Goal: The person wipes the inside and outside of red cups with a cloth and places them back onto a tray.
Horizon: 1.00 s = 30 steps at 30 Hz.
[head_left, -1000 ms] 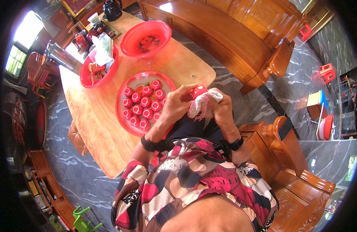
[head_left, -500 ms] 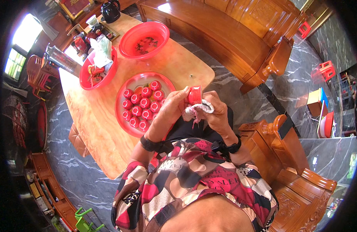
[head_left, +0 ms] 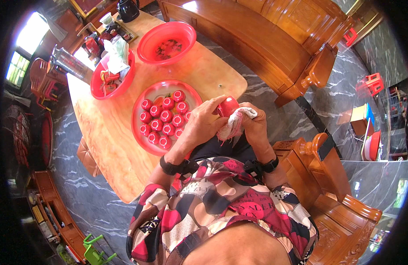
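Observation:
Between my hands is a small red cup (head_left: 229, 106), held up past the table's near right edge. My left hand (head_left: 203, 121) grips it from the left, thumb and fingers on its side. My right hand (head_left: 255, 126) is closed on a whitish-pink cloth (head_left: 232, 125) that presses against the cup's right and lower side. To the left, a round red-rimmed tray (head_left: 139, 134) bears several red cups (head_left: 166, 116) turned bottom up. My left wrist and forearm partly hide the tray's right side.
The tray rests on a wooden table (head_left: 106, 145). Farther back stand a red basin (head_left: 144, 55) with a patterned bottom, a red tub (head_left: 95, 84) holding bags, and a black kettle (head_left: 128, 11). A wooden bench (head_left: 252, 39) lies beyond; a carved wooden chair (head_left: 327, 176) is at right.
The red cup has turned, so its rounded outside now faces up. The cloth has shifted up along its right side, and my right hand has moved slightly right.

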Each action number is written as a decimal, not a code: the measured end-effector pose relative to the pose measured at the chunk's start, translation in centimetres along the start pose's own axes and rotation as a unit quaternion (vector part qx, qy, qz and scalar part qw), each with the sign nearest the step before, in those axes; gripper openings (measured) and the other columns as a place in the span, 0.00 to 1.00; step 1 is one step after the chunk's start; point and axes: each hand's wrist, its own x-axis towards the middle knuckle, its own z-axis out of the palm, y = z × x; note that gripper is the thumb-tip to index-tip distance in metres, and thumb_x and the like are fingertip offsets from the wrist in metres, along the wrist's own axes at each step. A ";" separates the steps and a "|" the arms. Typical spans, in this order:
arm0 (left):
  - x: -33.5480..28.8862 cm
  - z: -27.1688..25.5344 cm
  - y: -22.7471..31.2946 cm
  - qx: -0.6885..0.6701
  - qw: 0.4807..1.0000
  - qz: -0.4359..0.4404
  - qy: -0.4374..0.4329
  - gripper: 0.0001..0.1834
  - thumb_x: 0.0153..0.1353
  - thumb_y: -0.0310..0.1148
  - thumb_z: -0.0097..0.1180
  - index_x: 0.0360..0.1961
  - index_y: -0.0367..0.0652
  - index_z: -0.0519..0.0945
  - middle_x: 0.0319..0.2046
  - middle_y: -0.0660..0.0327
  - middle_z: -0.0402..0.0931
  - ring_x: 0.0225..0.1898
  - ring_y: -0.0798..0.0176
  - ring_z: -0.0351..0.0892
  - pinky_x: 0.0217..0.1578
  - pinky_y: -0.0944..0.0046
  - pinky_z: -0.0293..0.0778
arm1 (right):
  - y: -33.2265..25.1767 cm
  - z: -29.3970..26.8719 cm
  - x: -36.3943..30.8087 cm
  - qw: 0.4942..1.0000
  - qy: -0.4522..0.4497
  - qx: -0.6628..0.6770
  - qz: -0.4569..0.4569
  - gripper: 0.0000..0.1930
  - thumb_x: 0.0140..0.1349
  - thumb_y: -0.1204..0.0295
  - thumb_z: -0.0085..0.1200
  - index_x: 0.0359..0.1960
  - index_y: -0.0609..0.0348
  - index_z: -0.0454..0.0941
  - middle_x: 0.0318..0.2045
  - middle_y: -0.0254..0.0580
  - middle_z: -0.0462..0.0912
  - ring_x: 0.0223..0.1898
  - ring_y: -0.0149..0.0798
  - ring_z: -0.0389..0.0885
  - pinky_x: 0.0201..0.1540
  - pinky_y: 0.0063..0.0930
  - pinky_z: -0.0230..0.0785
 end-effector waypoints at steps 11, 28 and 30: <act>-0.1 0.9 0.4 0.221 0.955 0.197 0.003 0.26 0.53 0.26 0.57 0.55 0.37 0.70 0.51 0.48 0.71 0.47 0.48 0.73 0.51 0.56 0.70 | 0.3 -0.5 0.3 0.995 0.015 0.070 0.064 0.07 0.64 0.70 0.54 0.37 0.61 0.77 0.31 0.30 0.80 0.31 0.21 0.74 0.34 0.17 0.69; 0.2 0.0 -5.0 -0.581 0.781 -0.225 0.035 0.17 0.66 0.36 0.45 0.44 0.32 0.75 0.36 0.53 0.79 0.37 0.59 0.80 0.43 0.61 0.75 | -1.2 0.3 -0.7 0.993 0.039 0.104 -0.042 0.13 0.62 0.69 0.57 0.42 0.66 0.77 0.33 0.34 0.80 0.32 0.25 0.76 0.35 0.20 0.71; 0.3 -0.1 -5.2 -0.538 0.806 -0.243 0.046 0.19 0.68 0.40 0.44 0.43 0.32 0.76 0.34 0.54 0.79 0.35 0.60 0.80 0.40 0.62 0.76 | -1.4 0.4 -0.5 0.995 0.024 0.091 -0.045 0.12 0.62 0.70 0.57 0.41 0.66 0.77 0.33 0.33 0.80 0.32 0.25 0.76 0.36 0.19 0.70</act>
